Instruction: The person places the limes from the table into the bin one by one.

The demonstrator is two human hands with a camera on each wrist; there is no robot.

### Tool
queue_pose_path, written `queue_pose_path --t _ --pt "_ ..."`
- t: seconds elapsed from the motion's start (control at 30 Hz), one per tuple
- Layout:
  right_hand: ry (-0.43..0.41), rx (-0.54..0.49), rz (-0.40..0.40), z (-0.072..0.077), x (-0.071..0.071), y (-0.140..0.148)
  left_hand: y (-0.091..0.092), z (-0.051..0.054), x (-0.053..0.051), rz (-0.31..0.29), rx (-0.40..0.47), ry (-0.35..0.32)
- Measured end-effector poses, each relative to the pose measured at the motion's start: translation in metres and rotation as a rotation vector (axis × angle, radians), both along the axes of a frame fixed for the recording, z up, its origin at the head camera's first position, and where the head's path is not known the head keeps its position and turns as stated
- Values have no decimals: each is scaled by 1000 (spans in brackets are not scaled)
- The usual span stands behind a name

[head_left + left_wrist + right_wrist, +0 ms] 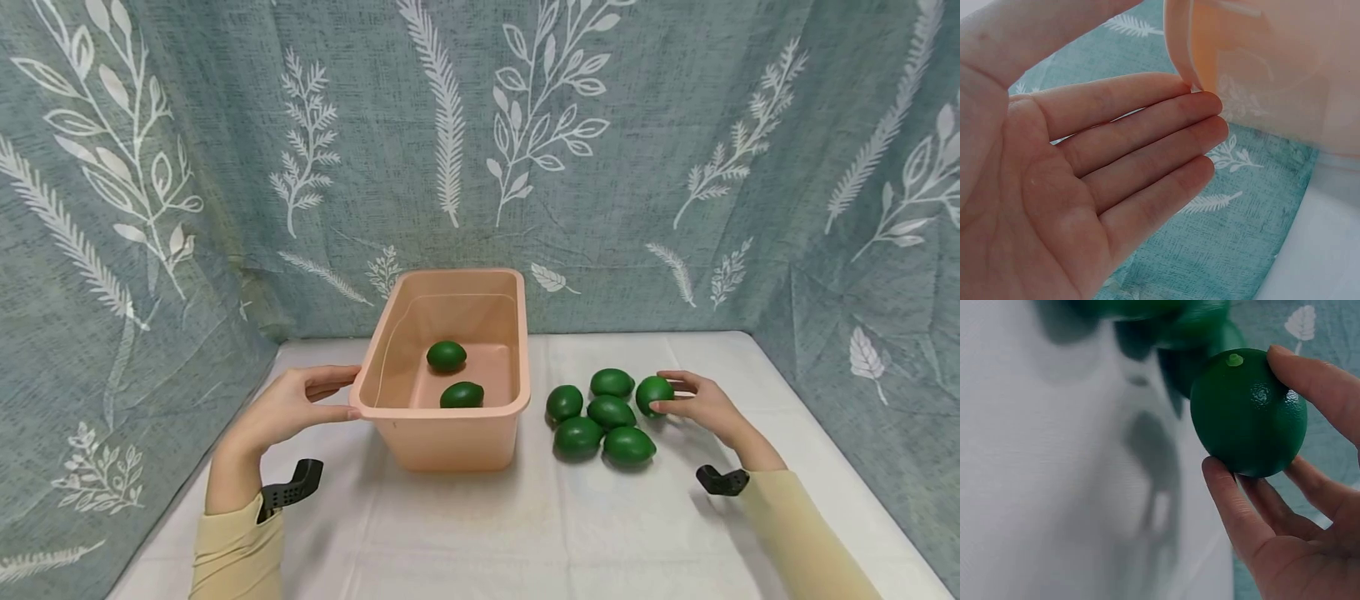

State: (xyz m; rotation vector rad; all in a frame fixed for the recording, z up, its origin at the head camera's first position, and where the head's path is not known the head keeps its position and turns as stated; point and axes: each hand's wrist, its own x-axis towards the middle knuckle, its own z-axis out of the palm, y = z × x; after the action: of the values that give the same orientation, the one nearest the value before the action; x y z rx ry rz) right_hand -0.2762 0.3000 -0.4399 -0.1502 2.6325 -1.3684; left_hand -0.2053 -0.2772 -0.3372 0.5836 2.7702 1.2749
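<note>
A pink plastic bin (457, 442) stands on the table with two green limes inside, one lime (447, 356) toward the back and another lime (462, 395) nearer the front. Against the bin's front left rim rests my left hand (288, 408), its fingers (1141, 134) straight in the left wrist view. My right hand (701, 406) holds a lime (1250, 415) between thumb and fingers, at the right of the group; its small pale stem nub shows in the right wrist view. Several more limes (577, 437) lie close together to the right of the bin.
A white cloth (480, 533) covers the table. Blue-green curtains (637, 167) with white leaf prints hang behind it and along both sides. Black wrist devices (292, 487) sit at both wrists.
</note>
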Motion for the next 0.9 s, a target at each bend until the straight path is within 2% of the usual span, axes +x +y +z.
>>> queue_pose_path --t 0.57,0.9 --pt "59 16 41 57 10 -5 1 1 2 11 -14 -5" --pt "51 45 50 93 7 -22 0 -1 1 7 -11 -1"
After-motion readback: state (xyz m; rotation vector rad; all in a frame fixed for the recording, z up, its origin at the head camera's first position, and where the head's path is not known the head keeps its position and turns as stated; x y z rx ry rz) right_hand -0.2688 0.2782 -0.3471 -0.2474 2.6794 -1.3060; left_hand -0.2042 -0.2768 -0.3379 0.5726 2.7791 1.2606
